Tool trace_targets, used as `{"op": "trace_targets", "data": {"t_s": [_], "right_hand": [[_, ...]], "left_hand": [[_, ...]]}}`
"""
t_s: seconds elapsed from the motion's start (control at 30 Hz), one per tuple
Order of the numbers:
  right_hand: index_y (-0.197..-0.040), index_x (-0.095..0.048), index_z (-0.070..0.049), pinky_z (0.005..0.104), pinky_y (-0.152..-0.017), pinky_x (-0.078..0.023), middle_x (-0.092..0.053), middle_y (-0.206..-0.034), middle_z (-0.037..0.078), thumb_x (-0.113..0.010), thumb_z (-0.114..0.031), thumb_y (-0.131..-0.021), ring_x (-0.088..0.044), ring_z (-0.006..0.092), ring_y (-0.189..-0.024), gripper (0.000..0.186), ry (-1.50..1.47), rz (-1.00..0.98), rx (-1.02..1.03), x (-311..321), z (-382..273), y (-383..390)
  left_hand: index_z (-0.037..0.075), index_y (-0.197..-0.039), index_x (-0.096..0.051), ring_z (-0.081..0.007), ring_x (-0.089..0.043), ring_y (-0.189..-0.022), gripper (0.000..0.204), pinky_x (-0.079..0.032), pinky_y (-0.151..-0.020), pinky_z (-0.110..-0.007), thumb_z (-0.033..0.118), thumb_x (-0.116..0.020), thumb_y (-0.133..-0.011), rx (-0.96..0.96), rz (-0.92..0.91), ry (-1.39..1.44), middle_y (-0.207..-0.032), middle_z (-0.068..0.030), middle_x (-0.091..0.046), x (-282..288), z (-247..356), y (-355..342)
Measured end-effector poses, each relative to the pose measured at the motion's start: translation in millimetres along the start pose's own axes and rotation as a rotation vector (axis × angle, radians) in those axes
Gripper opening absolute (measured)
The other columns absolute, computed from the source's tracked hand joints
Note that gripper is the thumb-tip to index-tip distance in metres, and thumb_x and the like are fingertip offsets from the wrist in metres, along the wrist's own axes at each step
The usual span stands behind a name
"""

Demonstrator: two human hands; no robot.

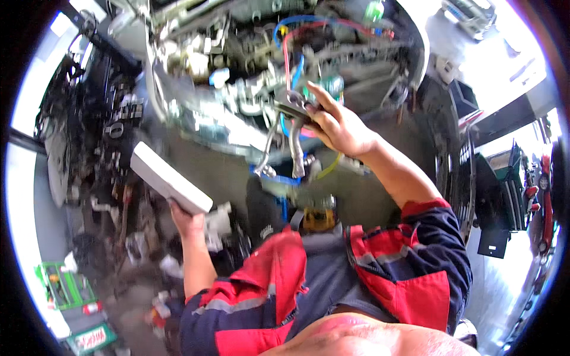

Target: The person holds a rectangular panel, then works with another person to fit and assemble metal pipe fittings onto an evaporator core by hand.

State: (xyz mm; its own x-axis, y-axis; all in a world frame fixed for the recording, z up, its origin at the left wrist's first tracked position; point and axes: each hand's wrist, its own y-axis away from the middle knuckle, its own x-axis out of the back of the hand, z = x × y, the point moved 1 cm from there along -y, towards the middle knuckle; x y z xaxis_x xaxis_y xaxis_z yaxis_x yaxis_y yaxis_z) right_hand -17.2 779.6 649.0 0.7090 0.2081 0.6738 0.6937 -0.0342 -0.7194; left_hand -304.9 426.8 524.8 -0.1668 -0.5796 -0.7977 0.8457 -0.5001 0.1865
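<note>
A long white box [169,178] slants up and away to the left, and my left hand [187,218] is closed around its near end. Out in front of me, my right hand [341,127] grips a grey metal pipe fitting [295,142] by its flat flange, with the index finger stretched out. Two bent metal tubes hang down from that flange. The fingertips behind the flange are partly hidden. Beyond the right hand lies the open engine bay [237,71] of a vehicle, blurred in places.
Red and blue hoses [320,21] run over the engine bay. Car parts [89,225] crowd the floor at left, with a green crate [62,286] further out. A yellow and black tool [319,219] stands close to my body. Dark shelving [504,184] is at right.
</note>
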Motion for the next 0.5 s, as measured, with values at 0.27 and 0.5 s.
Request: {"op": "trace_targets", "data": {"t_s": [0.27, 0.5], "right_hand": [[-0.127, -0.046, -0.005, 0.0410, -0.091, -0.051, -0.043, -0.137, 0.030, -0.062, -0.009, -0.085, -0.056, 0.0427, -0.114, 0.045, -0.266, -0.122, 0.240, -0.8, -92.0, 48.5], [-0.133, -0.043, -0.004, 0.0424, -0.097, -0.048, -0.041, -0.139, 0.027, -0.067, -0.004, -0.080, -0.051, 0.0410, -0.120, 0.058, -0.528, -0.302, 0.452, -43.8, -172.2, 58.4]], "left_hand": [[0.018, -0.130, -0.052, -0.0163, -0.061, -0.105, 0.062, -0.050, -0.087, -0.037, 0.060, -0.058, -0.085, -0.114, -0.003, -0.245, -0.116, 0.0040, -0.063, -9.8, -16.3, 223.3], [0.018, -0.080, -0.048, -0.0169, -0.044, -0.071, 0.028, -0.026, -0.105, -0.047, 0.042, -0.059, -0.089, 0.103, 0.127, 0.472, -0.067, 0.0006, -0.043, 18.0, -27.1, 339.9]]}}
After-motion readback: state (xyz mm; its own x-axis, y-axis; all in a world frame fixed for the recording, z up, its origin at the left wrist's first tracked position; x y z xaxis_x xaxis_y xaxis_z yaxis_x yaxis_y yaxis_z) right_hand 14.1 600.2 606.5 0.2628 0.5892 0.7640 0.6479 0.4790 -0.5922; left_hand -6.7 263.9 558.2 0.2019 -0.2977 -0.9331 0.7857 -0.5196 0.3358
